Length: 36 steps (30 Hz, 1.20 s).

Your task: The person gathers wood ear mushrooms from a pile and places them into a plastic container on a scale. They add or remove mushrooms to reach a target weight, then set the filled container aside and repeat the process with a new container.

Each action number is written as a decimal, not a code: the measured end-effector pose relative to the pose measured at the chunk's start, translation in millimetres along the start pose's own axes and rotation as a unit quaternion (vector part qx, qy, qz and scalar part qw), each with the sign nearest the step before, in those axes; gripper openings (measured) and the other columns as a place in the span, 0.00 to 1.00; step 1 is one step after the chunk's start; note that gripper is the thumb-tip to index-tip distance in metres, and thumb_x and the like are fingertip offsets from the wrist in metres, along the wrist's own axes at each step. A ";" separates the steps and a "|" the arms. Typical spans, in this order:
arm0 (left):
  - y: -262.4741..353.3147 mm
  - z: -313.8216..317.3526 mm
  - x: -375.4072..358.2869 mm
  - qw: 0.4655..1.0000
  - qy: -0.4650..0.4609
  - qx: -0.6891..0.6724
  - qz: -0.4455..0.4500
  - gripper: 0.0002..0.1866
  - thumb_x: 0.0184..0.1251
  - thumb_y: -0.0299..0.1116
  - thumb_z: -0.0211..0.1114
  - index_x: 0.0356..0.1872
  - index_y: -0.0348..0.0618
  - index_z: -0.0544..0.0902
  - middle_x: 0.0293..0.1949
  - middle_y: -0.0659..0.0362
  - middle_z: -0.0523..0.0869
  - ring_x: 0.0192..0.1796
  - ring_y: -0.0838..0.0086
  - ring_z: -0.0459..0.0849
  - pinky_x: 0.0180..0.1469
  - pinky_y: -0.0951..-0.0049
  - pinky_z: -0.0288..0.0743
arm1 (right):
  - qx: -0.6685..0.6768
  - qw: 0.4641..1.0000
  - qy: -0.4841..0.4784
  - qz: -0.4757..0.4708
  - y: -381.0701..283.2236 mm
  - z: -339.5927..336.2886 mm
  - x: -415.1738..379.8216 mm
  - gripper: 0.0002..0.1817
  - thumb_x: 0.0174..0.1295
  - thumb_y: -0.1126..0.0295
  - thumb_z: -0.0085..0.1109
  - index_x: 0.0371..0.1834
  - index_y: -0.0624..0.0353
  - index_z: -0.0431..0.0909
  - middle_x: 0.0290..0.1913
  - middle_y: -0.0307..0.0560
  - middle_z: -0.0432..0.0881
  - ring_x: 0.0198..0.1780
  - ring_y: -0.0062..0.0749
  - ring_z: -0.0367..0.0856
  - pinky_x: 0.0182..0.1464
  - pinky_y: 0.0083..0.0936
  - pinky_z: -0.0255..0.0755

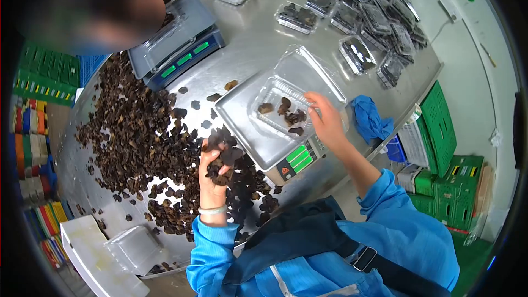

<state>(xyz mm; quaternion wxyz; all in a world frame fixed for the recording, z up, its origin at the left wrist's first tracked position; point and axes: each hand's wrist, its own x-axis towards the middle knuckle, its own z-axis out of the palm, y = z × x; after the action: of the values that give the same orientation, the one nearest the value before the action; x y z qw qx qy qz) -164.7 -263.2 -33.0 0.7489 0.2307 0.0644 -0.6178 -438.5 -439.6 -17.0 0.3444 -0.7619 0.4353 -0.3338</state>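
A handful of dark wood ear mushrooms (pixel 225 157) is gripped in my left hand (pixel 210 173), above the loose pile. My right hand (pixel 325 118) has its thumb and fingers closed at the rim of an open clear plastic clamshell container (pixel 263 122). A few wood ear pieces (pixel 284 105) lie in its base, and the lid (pixel 300 60) leans back behind. The container rests on the metal tray (pixel 234 111) of a scale (pixel 297 162), whose green display is lit.
A large wood ear pile (pixel 132 143) covers the table's left side. Across from me, a person works beside a second scale (pixel 181 58). Filled clamshells (pixel 374 19) are heaped at the back right. A blue crumpled bag (pixel 371 116) lies at the right edge, with green crates (pixel 456 192) beyond.
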 end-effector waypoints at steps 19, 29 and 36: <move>-69.9 95.6 47.4 0.472 -0.197 0.821 0.253 0.29 0.51 0.33 0.81 0.58 0.52 0.85 0.68 0.50 0.75 0.74 0.50 0.68 0.74 0.52 0.63 | -0.090 0.950 -0.190 -0.233 19.1 -42.9 -17.5 0.16 0.59 0.67 0.72 0.49 0.58 0.84 0.55 0.46 0.84 0.60 0.45 0.79 0.61 0.39 0.73; -13.1 -67.1 -104.2 0.400 0.133 0.844 0.331 0.14 0.58 0.25 0.72 0.46 0.39 0.83 0.48 0.50 0.84 0.52 0.52 0.80 0.57 0.54 0.72 | -0.071 0.978 0.047 -0.192 -42.1 -75.1 4.4 0.09 0.67 0.77 0.59 0.49 0.62 0.81 0.47 0.48 0.85 0.48 0.39 0.84 0.58 0.29 0.74; -117.8 -111.0 -99.0 0.311 -0.068 0.922 0.222 0.23 0.66 0.45 0.68 0.61 0.52 0.81 0.67 0.55 0.76 0.76 0.54 0.66 0.78 0.45 0.54 | -0.149 0.842 -0.321 -0.408 -62.3 132.9 -83.7 0.25 0.59 0.65 0.58 0.62 0.56 0.78 0.56 0.44 0.80 0.58 0.38 0.77 0.60 0.33 0.71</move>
<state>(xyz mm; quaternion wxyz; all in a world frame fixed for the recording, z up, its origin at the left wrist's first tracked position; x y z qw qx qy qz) -279.0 -142.6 -124.8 0.1618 0.7345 -0.6514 -0.1007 -337.4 -309.8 -55.4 0.1795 -0.9773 -0.0051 -0.1122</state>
